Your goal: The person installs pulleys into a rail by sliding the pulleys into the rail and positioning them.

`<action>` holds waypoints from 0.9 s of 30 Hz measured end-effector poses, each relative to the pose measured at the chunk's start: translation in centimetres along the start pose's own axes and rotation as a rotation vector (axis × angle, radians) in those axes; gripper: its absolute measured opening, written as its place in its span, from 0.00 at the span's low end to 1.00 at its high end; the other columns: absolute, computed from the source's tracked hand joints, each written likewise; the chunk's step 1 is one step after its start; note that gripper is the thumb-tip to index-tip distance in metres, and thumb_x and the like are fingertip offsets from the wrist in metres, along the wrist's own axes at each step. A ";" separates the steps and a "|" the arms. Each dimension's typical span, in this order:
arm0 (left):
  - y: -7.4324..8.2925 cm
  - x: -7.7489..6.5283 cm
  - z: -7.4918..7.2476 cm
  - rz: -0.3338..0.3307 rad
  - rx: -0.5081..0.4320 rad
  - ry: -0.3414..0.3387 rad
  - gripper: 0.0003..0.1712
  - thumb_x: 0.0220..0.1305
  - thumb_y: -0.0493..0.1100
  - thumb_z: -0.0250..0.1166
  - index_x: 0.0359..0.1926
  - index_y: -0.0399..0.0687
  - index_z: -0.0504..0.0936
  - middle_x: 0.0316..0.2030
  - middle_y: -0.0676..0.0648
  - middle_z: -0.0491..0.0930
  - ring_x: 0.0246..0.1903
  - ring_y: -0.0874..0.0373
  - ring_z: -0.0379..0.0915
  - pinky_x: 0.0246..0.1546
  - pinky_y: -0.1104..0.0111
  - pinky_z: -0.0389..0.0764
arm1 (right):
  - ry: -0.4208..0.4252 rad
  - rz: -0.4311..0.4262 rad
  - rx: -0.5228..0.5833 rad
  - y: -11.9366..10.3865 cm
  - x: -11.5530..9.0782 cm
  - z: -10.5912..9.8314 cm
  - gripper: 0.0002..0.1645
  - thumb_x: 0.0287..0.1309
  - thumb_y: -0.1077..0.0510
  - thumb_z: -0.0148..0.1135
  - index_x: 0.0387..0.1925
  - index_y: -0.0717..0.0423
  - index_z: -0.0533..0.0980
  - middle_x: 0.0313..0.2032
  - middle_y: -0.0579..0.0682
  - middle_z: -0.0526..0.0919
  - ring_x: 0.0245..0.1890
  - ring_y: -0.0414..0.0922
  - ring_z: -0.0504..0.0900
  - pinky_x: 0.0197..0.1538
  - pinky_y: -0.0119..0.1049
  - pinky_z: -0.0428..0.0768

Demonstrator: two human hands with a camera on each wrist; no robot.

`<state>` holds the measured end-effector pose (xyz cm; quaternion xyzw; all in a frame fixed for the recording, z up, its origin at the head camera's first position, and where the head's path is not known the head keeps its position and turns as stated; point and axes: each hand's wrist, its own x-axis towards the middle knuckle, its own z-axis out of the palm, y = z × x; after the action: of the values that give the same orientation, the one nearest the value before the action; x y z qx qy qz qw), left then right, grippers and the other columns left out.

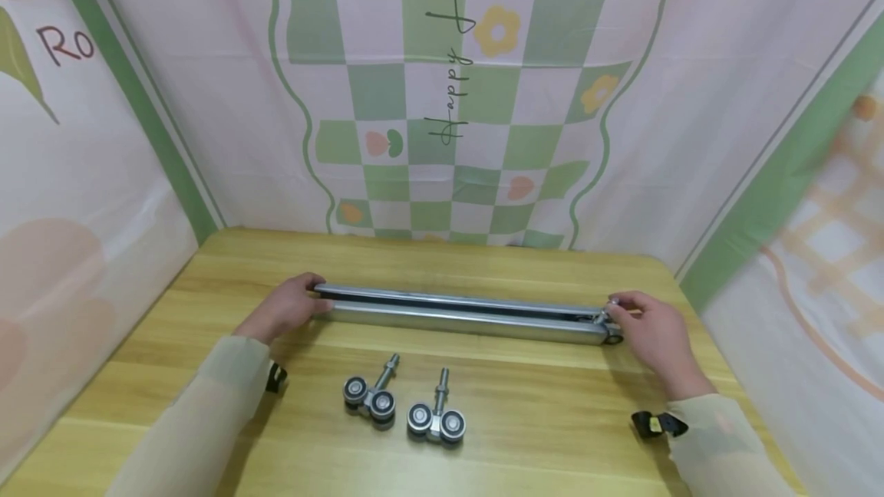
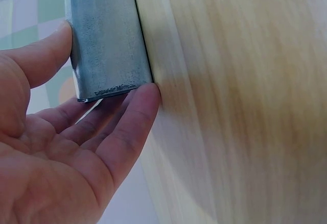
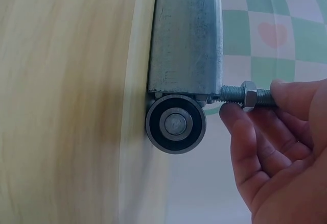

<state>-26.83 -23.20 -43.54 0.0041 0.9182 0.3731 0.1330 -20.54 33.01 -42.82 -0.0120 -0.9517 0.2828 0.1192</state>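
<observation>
A long galvanized metal track (image 1: 456,320) lies across the wooden table with its slot facing up. My left hand (image 1: 286,304) grips its left end, thumb on the near wall and fingers around the end, as the left wrist view shows. At the right end, my right hand (image 1: 652,330) pinches the threaded bolt (image 3: 234,94) of a roller trolley, close to its nut (image 3: 249,96). One trolley wheel (image 3: 176,124) shows just outside the track's mouth, while the front part of the trolley is hidden inside the channel. The bolt sticks up above the slot.
Two more roller trolleys, one on the left (image 1: 382,405) and one on the right (image 1: 452,426), lie on the table (image 1: 552,405) in front of the track, bolts pointing away from me. Printed cloth (image 1: 428,83) hangs behind the table and along both sides.
</observation>
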 end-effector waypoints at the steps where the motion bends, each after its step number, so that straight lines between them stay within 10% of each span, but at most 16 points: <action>1: 0.0 0.0 0.0 0.003 0.002 0.001 0.37 0.67 0.51 0.66 0.70 0.38 0.65 0.69 0.32 0.63 0.65 0.33 0.60 0.61 0.40 0.64 | -0.003 -0.002 0.000 0.0 0.0 0.0 0.25 0.73 0.46 0.54 0.56 0.62 0.78 0.48 0.62 0.82 0.46 0.62 0.81 0.41 0.56 0.80; 27: 0.1 -0.2 0.1 -0.006 -0.017 0.001 0.38 0.68 0.50 0.66 0.71 0.38 0.64 0.69 0.31 0.62 0.65 0.32 0.60 0.61 0.39 0.64 | -0.038 -0.056 0.022 -1.9 0.3 1.1 0.21 0.71 0.50 0.57 0.53 0.62 0.79 0.46 0.60 0.84 0.45 0.60 0.83 0.42 0.54 0.81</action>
<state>-26.63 -23.05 -43.45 0.0001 0.9151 0.3804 0.1334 -21.03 30.89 -42.60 0.0213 -0.9506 0.2899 0.1089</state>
